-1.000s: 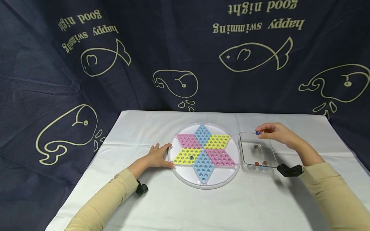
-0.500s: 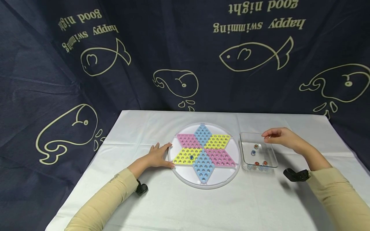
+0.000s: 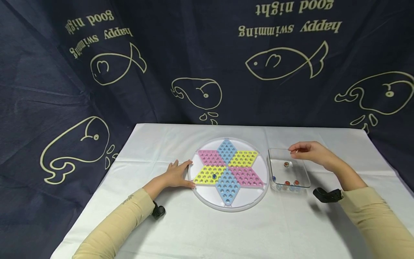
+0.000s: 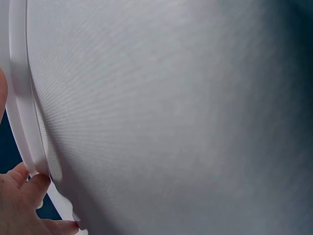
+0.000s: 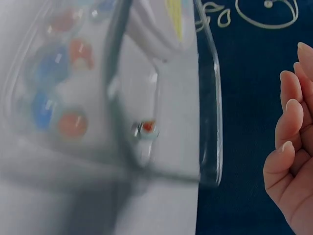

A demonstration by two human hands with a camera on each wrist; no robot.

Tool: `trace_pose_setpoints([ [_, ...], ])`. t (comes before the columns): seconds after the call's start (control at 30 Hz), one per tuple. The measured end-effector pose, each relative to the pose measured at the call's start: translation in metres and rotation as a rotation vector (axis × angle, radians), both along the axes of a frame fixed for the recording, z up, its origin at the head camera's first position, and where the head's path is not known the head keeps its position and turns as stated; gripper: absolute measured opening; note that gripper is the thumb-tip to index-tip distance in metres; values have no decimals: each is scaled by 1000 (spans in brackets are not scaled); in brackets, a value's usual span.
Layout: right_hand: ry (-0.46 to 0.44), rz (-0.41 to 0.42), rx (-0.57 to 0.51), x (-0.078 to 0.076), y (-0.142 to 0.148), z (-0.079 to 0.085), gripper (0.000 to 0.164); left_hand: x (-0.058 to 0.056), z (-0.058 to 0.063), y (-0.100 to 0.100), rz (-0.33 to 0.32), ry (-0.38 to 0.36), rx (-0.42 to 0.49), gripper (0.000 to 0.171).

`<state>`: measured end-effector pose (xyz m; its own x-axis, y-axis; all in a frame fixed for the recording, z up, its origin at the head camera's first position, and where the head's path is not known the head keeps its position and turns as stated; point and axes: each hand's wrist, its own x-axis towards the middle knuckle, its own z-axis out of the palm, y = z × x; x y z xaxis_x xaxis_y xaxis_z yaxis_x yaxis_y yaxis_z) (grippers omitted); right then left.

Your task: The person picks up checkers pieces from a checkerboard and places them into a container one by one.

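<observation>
In the head view my left hand (image 3: pixel 176 175) spreads thumb and fingers along the left rim of a round Chinese checkers board (image 3: pixel 249 199). The left wrist view shows fingertips (image 4: pixel 36 183) touching the white rim. A blue marble (image 3: pixel 214 176) sits in a hole of the board's left yellow section. My right hand (image 3: pixel 308 153) hovers over the back right corner of a clear container (image 3: pixel 271 163), fingers loosely bent with nothing between them. Inside lie a blue marble (image 3: pixel 274 178) at the left wall, a reddish marble (image 3: pixel 286 164) farther back, and several others along the front.
White cloth (image 3: pixel 207 233) covers the table. Behind it hangs a dark blue curtain (image 3: pixel 207 43) with fish and whale outlines. The container stands close beside the board's right rim. Each wrist wears a black camera band (image 3: pixel 326 195).
My right hand let go of a blue marble, which dropped into the container and rolled to its left wall. That hand drew back right, then returned slightly left. My left hand stayed put.
</observation>
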<state>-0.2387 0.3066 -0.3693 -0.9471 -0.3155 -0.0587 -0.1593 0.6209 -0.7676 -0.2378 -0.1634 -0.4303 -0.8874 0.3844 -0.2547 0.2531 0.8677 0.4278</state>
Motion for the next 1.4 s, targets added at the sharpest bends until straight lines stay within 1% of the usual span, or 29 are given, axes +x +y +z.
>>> trace_pose_setpoints([
  [0.07,4,10,-22,0,-7,1,29,0,0,0,1,-3,0,97],
  [0.3,-3,55,-101,-2,-38,8,35,1,1,-1,-1,-1,10,97],
  [0.5,-8,116,-146,-6,-68,7,32,1,1,0,-4,-3,4,97],
  [0.6,1,146,-158,-9,-82,5,32,1,1,0,-2,-4,-2,97],
  [0.83,-32,217,-217,-14,-115,-2,36,2,2,1,7,-3,-4,97],
  [1.0,-25,271,-245,-15,-132,-7,35,2,2,1,9,-6,-1,97],
  [1.17,-9,292,-245,-18,-144,-13,35,2,2,1,3,-4,0,96],
  [1.4,-45,299,-271,-19,-155,-20,36,2,2,0,1,-5,0,96],
])
